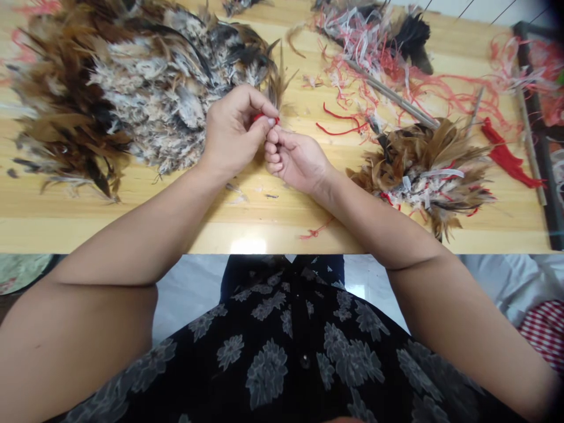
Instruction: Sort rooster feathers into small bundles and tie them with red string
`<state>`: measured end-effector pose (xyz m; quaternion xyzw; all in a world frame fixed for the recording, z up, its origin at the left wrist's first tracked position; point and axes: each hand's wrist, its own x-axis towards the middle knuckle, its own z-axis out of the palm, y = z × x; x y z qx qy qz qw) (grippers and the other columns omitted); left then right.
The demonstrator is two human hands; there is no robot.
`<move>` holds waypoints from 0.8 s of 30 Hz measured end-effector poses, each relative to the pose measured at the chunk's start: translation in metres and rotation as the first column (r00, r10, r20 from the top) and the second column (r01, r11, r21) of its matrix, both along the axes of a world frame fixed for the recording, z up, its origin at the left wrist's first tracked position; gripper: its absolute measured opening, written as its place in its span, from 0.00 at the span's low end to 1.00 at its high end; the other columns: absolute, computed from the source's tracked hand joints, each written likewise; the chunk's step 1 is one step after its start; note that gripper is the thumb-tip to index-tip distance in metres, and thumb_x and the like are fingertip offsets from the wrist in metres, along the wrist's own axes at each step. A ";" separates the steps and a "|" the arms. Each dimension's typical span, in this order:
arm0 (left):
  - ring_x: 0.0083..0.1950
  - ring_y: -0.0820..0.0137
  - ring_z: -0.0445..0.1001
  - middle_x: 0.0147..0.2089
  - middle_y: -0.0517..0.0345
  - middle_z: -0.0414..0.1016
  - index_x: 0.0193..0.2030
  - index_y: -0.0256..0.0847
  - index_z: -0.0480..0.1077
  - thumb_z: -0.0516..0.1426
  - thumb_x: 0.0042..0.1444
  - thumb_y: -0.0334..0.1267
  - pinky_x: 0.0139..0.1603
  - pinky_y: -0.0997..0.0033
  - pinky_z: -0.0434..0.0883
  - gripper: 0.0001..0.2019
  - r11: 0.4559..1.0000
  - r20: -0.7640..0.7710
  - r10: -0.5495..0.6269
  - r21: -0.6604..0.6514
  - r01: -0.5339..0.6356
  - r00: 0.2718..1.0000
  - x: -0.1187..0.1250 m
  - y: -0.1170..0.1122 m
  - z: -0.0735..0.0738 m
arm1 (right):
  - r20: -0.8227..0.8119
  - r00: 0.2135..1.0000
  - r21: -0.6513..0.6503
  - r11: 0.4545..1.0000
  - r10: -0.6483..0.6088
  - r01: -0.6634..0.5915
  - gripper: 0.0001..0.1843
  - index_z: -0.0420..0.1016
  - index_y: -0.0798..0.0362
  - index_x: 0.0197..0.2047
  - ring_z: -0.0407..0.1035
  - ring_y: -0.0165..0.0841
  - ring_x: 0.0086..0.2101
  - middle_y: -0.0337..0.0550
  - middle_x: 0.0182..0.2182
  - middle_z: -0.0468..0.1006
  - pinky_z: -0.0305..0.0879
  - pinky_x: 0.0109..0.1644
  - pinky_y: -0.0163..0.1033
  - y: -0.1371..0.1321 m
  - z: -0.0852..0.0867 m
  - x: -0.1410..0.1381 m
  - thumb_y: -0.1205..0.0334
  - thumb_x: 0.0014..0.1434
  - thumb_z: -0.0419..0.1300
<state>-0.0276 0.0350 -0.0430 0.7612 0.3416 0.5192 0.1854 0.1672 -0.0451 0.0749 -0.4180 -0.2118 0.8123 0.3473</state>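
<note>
Centre frame: L hand (235, 136) grip pinched on red tie (263, 117) at base of small feather tuft (277, 88), prob. keeping quills aligned. R hand (296, 160) curled, fingertip against tie; whether grasping, can't tell. Loose feather pile (127, 82) upper left on worktop (273, 217), within reach

We see a big heap of brown and grey feathers (132, 88) on the wooden table (264, 223). To the right lies a smaller feather bundle (423, 164). Behind it are thin sticks (396, 97) and red strips (506, 155).

The desk (273, 223) is made of smooth, glossy pale wood; fluffy feathers (132, 88) and red plastic string (339, 126) are strewn on it.
</note>
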 end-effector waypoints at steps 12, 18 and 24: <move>0.42 0.53 0.85 0.46 0.57 0.89 0.50 0.59 0.82 0.80 0.63 0.84 0.47 0.38 0.91 0.34 0.971 0.269 0.014 -0.234 0.051 0.963 0.004 0.002 -0.001 | 0.293 0.906 0.504 0.855 -0.304 0.124 0.21 0.73 0.48 0.39 0.52 0.29 0.33 0.28 0.29 0.64 0.57 0.39 0.30 0.012 -0.012 0.016 0.74 0.86 0.69; 0.52 0.46 0.88 0.44 0.56 0.89 0.55 0.62 0.80 0.76 0.70 0.75 0.60 0.31 0.89 0.25 0.947 0.170 -0.048 -0.305 0.099 0.984 0.002 -0.004 -0.001 | 0.432 0.877 0.569 0.818 -0.210 -0.084 0.20 0.76 0.44 0.41 0.68 0.33 0.43 0.30 0.33 0.68 0.66 0.50 0.33 0.016 -0.018 0.023 0.73 0.73 0.81; 0.43 0.51 0.88 0.43 0.59 0.89 0.51 0.61 0.79 0.80 0.64 0.75 0.48 0.37 0.91 0.28 0.944 0.176 -0.061 -0.309 0.114 0.983 0.004 -0.009 0.006 | 0.604 0.744 0.662 0.700 -0.287 -0.268 0.14 0.78 0.45 0.43 0.77 0.37 0.57 0.37 0.45 0.80 0.72 0.64 0.37 0.024 -0.024 0.026 0.73 0.76 0.75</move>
